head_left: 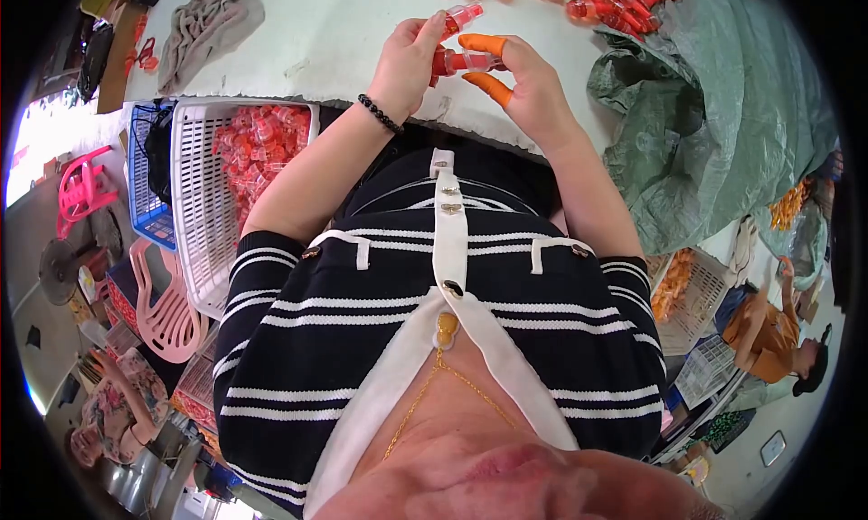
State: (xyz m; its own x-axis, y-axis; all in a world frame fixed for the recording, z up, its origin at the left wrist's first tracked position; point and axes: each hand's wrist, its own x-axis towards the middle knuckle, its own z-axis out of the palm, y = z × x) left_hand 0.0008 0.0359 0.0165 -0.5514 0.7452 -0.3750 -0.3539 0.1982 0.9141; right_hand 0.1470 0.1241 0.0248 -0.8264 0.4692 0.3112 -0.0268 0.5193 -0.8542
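Note:
My left hand (409,61) is closed round a red plastic piece with a clear end (470,61), which points to the right. A second red-and-clear piece (464,17) sticks out by its fingertips. My right hand (535,90) wears orange finger covers on thumb and forefinger. These two are spread above and below the clear end, and no grip shows; its other fingers are hidden. Both hands are over the near edge of the white table (334,41). A heap of similar red pieces (624,4) lies at the far side of the table.
A white basket (194,194) with red-and-clear pieces stands left, by a blue crate (152,176). A grey cloth (203,32) lies at the table's left. Green sheeting (678,140) drapes over the right. Co-workers sit at far left and right (768,335).

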